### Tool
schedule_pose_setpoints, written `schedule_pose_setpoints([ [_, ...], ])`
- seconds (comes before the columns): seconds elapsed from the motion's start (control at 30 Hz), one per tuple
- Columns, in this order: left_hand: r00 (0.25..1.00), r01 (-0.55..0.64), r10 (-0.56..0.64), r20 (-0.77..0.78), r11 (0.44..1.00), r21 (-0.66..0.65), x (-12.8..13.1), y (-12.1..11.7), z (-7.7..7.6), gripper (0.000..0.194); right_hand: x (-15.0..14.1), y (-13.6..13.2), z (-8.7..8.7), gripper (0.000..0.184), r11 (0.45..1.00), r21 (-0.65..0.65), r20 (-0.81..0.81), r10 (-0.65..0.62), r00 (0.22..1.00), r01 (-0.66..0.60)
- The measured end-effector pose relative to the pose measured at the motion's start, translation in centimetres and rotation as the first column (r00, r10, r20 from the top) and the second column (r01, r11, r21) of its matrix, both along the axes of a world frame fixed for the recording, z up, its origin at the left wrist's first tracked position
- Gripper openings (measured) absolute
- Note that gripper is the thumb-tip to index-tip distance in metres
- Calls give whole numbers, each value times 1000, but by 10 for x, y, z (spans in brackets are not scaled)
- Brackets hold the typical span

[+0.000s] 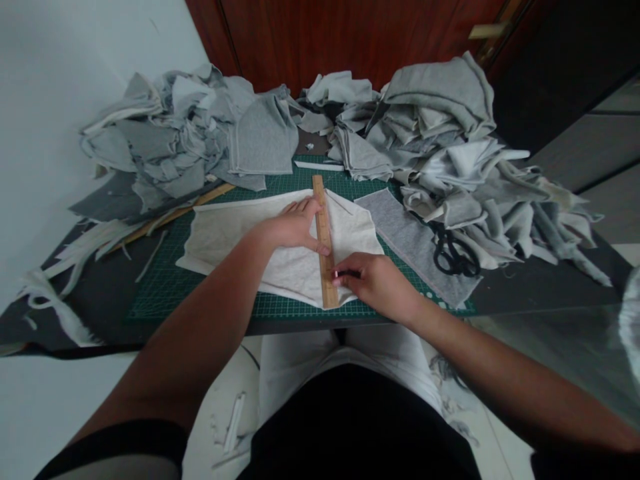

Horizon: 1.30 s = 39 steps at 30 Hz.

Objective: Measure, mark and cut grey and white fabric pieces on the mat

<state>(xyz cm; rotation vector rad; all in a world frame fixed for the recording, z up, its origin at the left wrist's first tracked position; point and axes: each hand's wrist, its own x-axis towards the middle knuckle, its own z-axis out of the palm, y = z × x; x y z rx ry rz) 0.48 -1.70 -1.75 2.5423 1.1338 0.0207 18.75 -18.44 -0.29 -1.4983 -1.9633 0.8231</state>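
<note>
A wooden ruler (327, 283) lies across a piece of pale cream fabric (230, 230), running from its far edge to its near edge. My left hand (296, 225) rests on the fabric with fingers spread, its thumb and fingertips pressing on the ruler. Against the ruler's right edge, near its lower end, my right hand (373, 279) is closed in a pinch around a slim pen-like tool (349, 273). Its dark body is mostly hidden by my fingers, so the exact kind does not show. Beneath the fabric is a green gridded cutting mat (165, 287).
Grey fabric scraps are heaped at the back left (180, 127) and right (430, 127). Black-handled scissors (456, 257) lie on a grey fabric piece (400, 230). Another wooden strip (175, 217) sits at the left, by white scraps (87, 247).
</note>
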Motion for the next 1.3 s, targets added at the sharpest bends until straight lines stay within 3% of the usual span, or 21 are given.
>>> schedule_pose_setpoints([
  [0.37,1000,1,-2,15,1000,2,0,-1,0,115,0,-30,-7,19,995,69,-34,68,997,-65],
  [0.8,1000,14,-14,2,1000,2,0,0,2,116,-1,-41,-9,21,991,114,-41,82,996,-77],
  [1.3,999,0,0,38,1000,1,-1,0,0,110,2,-47,-6,19,995,43,-82,96,992,-93],
])
